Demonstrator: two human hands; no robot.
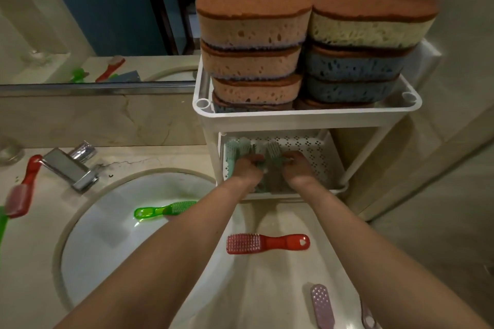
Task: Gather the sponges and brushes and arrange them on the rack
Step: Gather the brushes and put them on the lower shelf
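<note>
Both hands are down in the lower tray of the rack (307, 115). The left hand (247, 169) and right hand (298, 169) are side by side, fingers curled onto the teal brushes (235, 152) lined up along the tray's left half, though the blur hides exactly how each one is pinched. The sponges (254, 29) are already stacked high on the top tray, in towers that bulge past its rim. That is my worry: a nudge to the rack while shuffling brushes below could tip a tower onto the counter or into the sink (107, 248). The crowded teal row could also flop over once the hands let go. A green brush (165, 209) lies in the sink, a red brush (267, 242) on the counter just in front of the rack, and a purple brush (322, 307) nearer me, all uncollected. I see no brand, label or readable writing anywhere.
</note>
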